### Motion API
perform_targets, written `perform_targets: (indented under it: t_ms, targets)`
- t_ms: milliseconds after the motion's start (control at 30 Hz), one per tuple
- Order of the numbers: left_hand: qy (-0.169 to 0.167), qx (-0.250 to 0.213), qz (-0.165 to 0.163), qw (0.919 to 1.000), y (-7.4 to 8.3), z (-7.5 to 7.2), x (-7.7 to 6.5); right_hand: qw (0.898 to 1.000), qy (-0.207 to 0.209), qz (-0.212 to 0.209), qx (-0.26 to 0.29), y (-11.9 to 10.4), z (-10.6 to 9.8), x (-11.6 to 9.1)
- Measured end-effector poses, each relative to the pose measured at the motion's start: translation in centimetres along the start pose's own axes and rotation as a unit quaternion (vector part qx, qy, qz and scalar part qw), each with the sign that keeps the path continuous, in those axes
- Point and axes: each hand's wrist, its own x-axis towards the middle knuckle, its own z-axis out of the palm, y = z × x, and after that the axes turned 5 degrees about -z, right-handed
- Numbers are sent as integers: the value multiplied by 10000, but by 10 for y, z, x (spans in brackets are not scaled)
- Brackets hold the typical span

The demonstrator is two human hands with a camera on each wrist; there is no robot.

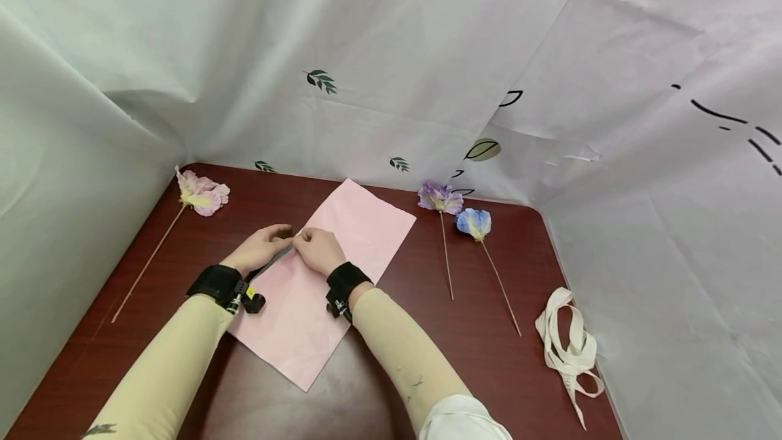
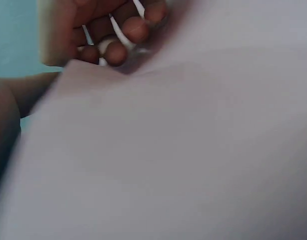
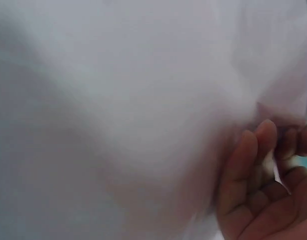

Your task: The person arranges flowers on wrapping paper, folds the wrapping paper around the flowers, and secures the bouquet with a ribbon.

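A pink sheet of wrapping paper (image 1: 373,223) lies slanted across the middle of the table, its left edge lifted so that a dark grey strip shows along it. My right hand (image 1: 319,250) pinches that edge between thumb and curled fingers. Close against it, my left hand (image 1: 259,248) holds the same edge with its fingertips. In the left wrist view the pale paper (image 2: 158,150) fills most of the picture, with bent fingers (image 2: 136,30) above it. Gathered creases in the paper (image 3: 143,100) run to the right hand's fingers (image 3: 243,155) in the right wrist view.
A pink artificial flower (image 1: 204,194) lies left on the dark red table (image 1: 391,358). To the right are a purple flower (image 1: 441,197), a blue flower (image 1: 474,224) and a loosely bundled white ribbon (image 1: 574,352). Pale curtains (image 1: 366,53) surround the table's back and sides.
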Motion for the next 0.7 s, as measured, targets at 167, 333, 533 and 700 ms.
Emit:
perform_targets:
  t_ms: [167,333,533,700]
  targets:
    - [513,441,190,9975,2,2,-2,9972,518,-449,312,5,-10,-7]
    - [1040,738,397,9910,-4,-3,-12,9952,783,-517,288,7,-33,-34]
    - [1332,968,844,9827,-9,-14,-21,9962,748,-56,452,20,-50,-71]
    - [1239,1409,1043,9767,-3,-23,-27,9888,561,142,1375,40,-61,-99]
